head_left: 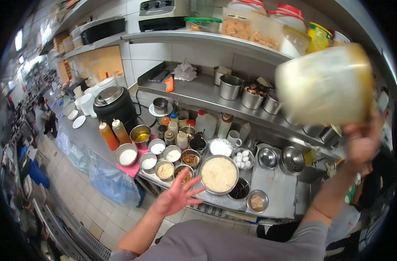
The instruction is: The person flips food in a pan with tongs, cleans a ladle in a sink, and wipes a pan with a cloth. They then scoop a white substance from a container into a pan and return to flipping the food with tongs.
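Note:
My right hand (362,135) is raised at the right, closed on a large whitish tub (322,85) with a yellow-brown end. The tub is tilted and smeared by motion, so its contents cannot be made out. My left hand (176,196) hangs in front of the counter, fingers spread, holding nothing. Nearest to it are a large metal bowl of pale crumbs (219,174), a smaller bowl of brown chunks (183,175) and a bowl of beige powder (165,169). A bowl of eggs (243,159) stands farther right.
Two squeeze bottles (109,135) stand by a black soup kettle (114,108). Metal pots (230,87) line the middle shelf (198,89); jars and boxes fill the upper shelf (163,36). Plastic bags (112,180) hang at the counter's left. Another person (45,116) stands far left.

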Demonstrator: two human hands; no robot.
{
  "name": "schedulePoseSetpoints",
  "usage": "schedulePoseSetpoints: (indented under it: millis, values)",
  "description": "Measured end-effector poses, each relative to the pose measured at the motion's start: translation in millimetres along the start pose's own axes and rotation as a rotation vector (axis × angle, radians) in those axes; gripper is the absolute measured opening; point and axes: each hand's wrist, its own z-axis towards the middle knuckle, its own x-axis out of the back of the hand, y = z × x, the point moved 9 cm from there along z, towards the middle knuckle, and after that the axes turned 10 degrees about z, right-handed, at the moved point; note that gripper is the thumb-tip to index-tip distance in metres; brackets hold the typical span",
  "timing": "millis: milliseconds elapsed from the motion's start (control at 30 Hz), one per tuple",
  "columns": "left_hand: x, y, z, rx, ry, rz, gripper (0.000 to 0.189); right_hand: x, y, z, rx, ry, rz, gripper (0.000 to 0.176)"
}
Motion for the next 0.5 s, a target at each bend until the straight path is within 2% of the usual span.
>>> schedulePoseSetpoints:
  millis: [33,67,133,167,200,233,267,300,333,400,433,467,500]
  values:
    - [-16,24,12,-0.108,-0.048,-0.099,0.108,-78,-42,-29,-0.019,-0.138,0.222,0.055]
    - [-25,42,14,-0.220,-0.096,-0.198,0.111,-125,-48,-58,0.228,-0.413,0.134,0.056]
    - [-2,44,12,-0.306,-0.047,-0.273,0.109,-214,-47,-141,0.053,-0.693,0.364,0.051]
    - [18,44,-1,-0.321,0.135,-0.283,0.104,-251,-40,-189,-0.099,-0.823,0.472,0.049]
    - [47,27,-20,-0.300,0.227,-0.314,0.092,-273,-33,-222,-0.194,-0.862,0.492,0.048]
    - [64,22,-43,-0.290,0.335,-0.303,0.083,-292,-33,-244,-0.205,-0.953,0.507,0.049]
    - [81,14,-67,-0.312,0.431,-0.272,0.081,-310,-32,-264,-0.260,-1.050,0.656,0.057]
    - [99,4,-89,-0.334,0.532,-0.251,0.079,-327,-12,-291,-0.602,-0.987,0.792,0.053]
    - [109,-5,-107,-0.355,0.544,-0.245,0.079,-343,-19,-299,-0.587,-1.003,0.807,0.053]
    - [130,-18,-142,-0.424,0.636,-0.069,0.078,-378,-15,-349,-0.761,-1.332,0.358,0.037]
    - [139,-23,-152,-0.441,0.662,-0.070,0.078,-392,-24,-354,-0.609,-1.313,0.392,0.025]
    - [146,-29,-161,-0.447,0.662,-0.070,0.079,-409,-25,-363,-0.593,-1.343,0.411,0.025]
    - [152,-34,-170,-0.448,0.666,-0.070,0.080,-422,-48,-354,-0.300,-1.263,0.545,0.026]
